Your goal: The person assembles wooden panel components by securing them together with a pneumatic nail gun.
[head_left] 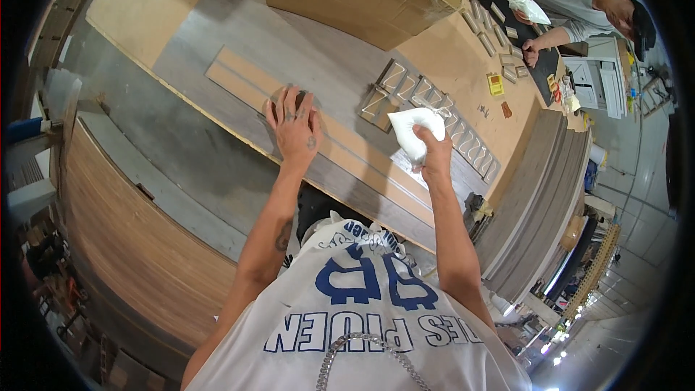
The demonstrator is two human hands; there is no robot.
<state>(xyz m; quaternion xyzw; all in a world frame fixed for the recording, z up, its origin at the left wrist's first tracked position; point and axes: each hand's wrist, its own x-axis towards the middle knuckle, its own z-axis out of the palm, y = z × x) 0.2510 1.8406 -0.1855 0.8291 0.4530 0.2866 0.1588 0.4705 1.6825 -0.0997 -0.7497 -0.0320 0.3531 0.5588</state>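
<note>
A white bag (407,130) is gripped in the right hand (436,150) near pieces (395,80) marked with pale zigzags; the left hand (295,124), loosely spread, is laid on a striped board (237,74) on the counter (136,9).

Our left arm (281,206) stretches forward, its forearm tattooed, and our left hand (295,122) lies palm down with fingers slightly spread and more tattoos on its back. Our right arm (453,232) reaches out nearly straight, well apart from it, and our right hand (435,150) is curled in a grip, thumb on top.
</note>
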